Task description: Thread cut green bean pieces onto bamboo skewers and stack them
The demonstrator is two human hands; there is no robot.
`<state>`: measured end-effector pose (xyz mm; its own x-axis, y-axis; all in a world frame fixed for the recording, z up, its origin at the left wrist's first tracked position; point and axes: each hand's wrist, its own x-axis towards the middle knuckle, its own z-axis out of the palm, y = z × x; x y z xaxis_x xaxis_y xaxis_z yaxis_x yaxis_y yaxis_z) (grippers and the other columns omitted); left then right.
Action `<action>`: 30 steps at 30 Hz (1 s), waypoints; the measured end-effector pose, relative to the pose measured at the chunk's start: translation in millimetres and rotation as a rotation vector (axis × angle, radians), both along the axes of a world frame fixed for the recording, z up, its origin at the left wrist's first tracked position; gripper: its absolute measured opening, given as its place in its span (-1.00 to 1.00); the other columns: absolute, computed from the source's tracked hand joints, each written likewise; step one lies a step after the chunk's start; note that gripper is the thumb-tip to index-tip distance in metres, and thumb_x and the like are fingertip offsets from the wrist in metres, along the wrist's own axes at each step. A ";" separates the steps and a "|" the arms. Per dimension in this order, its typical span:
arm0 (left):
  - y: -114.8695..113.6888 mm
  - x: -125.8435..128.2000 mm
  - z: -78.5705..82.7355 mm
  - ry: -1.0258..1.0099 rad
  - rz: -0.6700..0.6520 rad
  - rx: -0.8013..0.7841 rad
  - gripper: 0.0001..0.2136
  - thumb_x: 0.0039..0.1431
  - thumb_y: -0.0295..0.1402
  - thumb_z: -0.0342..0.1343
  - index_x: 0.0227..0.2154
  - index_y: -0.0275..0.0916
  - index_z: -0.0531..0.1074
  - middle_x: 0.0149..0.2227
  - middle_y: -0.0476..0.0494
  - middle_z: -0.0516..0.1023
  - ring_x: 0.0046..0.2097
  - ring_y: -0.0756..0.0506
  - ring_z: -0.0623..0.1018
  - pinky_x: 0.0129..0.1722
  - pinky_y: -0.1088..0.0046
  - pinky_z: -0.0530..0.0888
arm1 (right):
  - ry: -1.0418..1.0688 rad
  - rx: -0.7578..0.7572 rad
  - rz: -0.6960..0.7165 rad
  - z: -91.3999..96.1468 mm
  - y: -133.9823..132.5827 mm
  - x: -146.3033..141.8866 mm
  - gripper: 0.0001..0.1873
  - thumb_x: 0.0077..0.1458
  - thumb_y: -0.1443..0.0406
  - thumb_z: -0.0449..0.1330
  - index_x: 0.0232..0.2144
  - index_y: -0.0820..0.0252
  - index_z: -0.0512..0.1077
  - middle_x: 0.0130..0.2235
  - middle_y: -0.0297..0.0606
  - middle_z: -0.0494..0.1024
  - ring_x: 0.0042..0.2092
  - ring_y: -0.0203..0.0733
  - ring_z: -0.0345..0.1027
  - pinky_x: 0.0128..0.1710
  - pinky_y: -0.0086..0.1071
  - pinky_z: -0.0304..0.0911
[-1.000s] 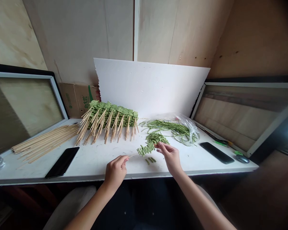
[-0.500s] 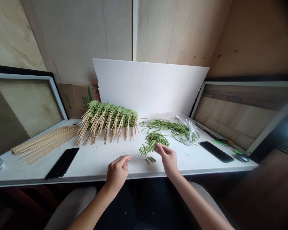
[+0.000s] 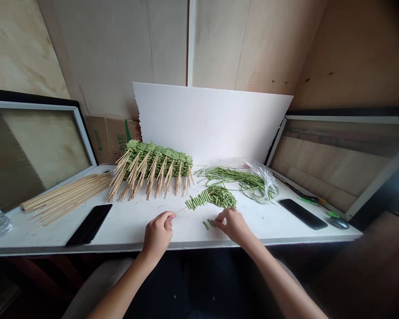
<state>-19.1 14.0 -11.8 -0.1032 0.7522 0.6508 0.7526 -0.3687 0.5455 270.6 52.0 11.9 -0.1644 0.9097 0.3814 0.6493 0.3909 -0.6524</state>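
Change is showing mainly at the bare right hand (image 3: 231, 225): it is no longer supporting the far end of the row of short green threaded pieces (image 3: 198, 200), but is now reaching lower, to the loose green cut pieces (image 3: 205, 225) lying on the smooth white table (image 3: 128, 226). Its thumb and fingers are curling nearly together beside one of these pieces, yet I cannot tell whether they are already gripping it. Meanwhile the bare left hand (image 3: 158, 235) is pinching the near end of the thin pale wooden skewer (image 3: 180, 210) between closed thumb and fingers. The threaded pieces are sitting on its far part, in front of the dense heap of green cut pieces (image 3: 224, 196); whether they are touching it, I cannot tell. In my judgement, this change is meaning that the left hand alone is now carrying the skewer, while the right hand is attending to single pieces. Behind, the tall green stack of filled skewers (image 3: 158, 159) is remaining as it was, and the flat bundle of bare pale sticks (image 3: 66, 195) is lying undisturbed.
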 end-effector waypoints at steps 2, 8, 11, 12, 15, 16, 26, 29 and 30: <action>0.2 0.1 -1.3 -0.003 -0.007 0.002 -0.75 0.24 -0.51 -0.03 -0.32 -0.18 0.56 -0.47 -0.04 0.61 -0.44 -0.06 0.58 -0.37 0.50 0.43 | -0.021 0.030 -0.035 -1.4 0.9 -1.1 -0.89 -0.14 0.27 0.42 -0.64 0.01 0.60 -0.53 -0.19 0.59 -0.21 0.10 0.44 -0.19 -0.19 0.27; 0.7 0.2 -4.3 -0.004 -0.018 0.002 -0.76 0.26 -0.48 -0.03 -0.33 -0.18 0.57 -0.52 -0.01 0.55 -0.47 -0.05 0.54 -0.40 0.51 0.41 | 0.265 -0.124 -0.004 12.7 10.8 10.8 -0.80 -0.03 0.08 0.40 -0.45 0.05 0.66 -0.35 -0.17 0.69 -0.27 0.04 0.53 -0.22 -0.19 0.36; 0.1 1.9 -5.3 -0.001 -0.026 0.001 -0.75 0.25 -0.49 -0.03 -0.33 -0.19 0.57 -0.51 -0.02 0.56 -0.47 -0.04 0.54 -0.40 0.51 0.41 | 0.567 -0.254 0.053 20.1 15.6 17.8 -0.63 -0.01 -0.03 0.40 -0.33 0.12 0.66 -0.27 -0.18 0.70 -0.20 -0.03 0.55 -0.20 -0.26 0.40; -0.4 2.8 -5.5 0.002 -0.030 0.000 -0.76 0.26 -0.48 -0.03 -0.33 -0.19 0.57 -0.51 -0.02 0.56 -0.46 -0.04 0.54 -0.40 0.51 0.42 | 0.666 -0.286 0.070 21.1 16.5 18.5 -0.60 -0.01 -0.04 0.41 -0.29 0.14 0.66 -0.25 -0.19 0.70 -0.17 -0.05 0.55 -0.17 -0.28 0.41; -2.3 5.8 -5.7 0.016 -0.045 0.008 -0.76 0.26 -0.47 -0.01 -0.33 -0.18 0.57 -0.49 -0.04 0.60 -0.46 -0.05 0.56 -0.40 0.50 0.43 | 0.896 -0.368 0.114 20.9 16.9 15.7 -0.57 -0.06 -0.02 0.46 -0.25 0.15 0.66 -0.24 -0.20 0.69 -0.13 -0.09 0.55 -0.08 -0.29 0.43; -3.0 6.7 -5.7 0.022 -0.046 0.012 -0.76 0.26 -0.48 -0.01 -0.32 -0.18 0.58 -0.48 -0.05 0.61 -0.45 -0.06 0.57 -0.40 0.50 0.44 | 0.940 -0.394 0.120 20.3 16.5 13.8 -0.56 -0.09 -0.01 0.48 -0.25 0.14 0.66 -0.24 -0.20 0.68 -0.12 -0.08 0.55 -0.07 -0.28 0.44; -3.7 8.6 -6.1 0.057 -0.047 0.042 -0.74 0.22 -0.52 -0.01 -0.32 -0.17 0.59 -0.43 -0.08 0.68 -0.44 -0.08 0.61 -0.40 0.49 0.47 | 1.025 -0.487 0.204 20.0 11.6 8.1 -0.57 -0.05 0.01 0.48 -0.24 0.20 0.66 -0.11 -0.08 0.68 -0.06 -0.05 0.58 -0.05 -0.28 0.50; -3.0 7.9 -7.0 0.052 -0.052 0.039 -0.73 0.21 -0.54 -0.02 -0.32 -0.17 0.59 -0.38 -0.09 0.70 -0.42 -0.08 0.64 -0.38 0.48 0.49 | 1.035 -0.481 0.206 21.0 11.0 7.7 -0.58 -0.04 0.02 0.49 -0.25 0.20 0.67 -0.13 -0.09 0.69 -0.10 -0.08 0.59 -0.07 -0.30 0.50; -2.9 7.7 -7.4 0.051 -0.053 0.038 -0.73 0.20 -0.55 -0.02 -0.32 -0.17 0.59 -0.37 -0.09 0.71 -0.40 -0.09 0.64 -0.37 0.48 0.50 | 1.038 -0.474 0.203 21.2 10.9 7.7 -0.58 -0.05 0.02 0.49 -0.25 0.20 0.67 -0.14 -0.09 0.69 -0.11 -0.08 0.59 -0.07 -0.30 0.50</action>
<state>-11.4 11.2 -19.2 -0.0295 0.7304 0.6823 0.7579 -0.4287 0.4917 278.3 62.9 33.0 -0.1318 0.9902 0.0465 -0.3309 0.0003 -0.9437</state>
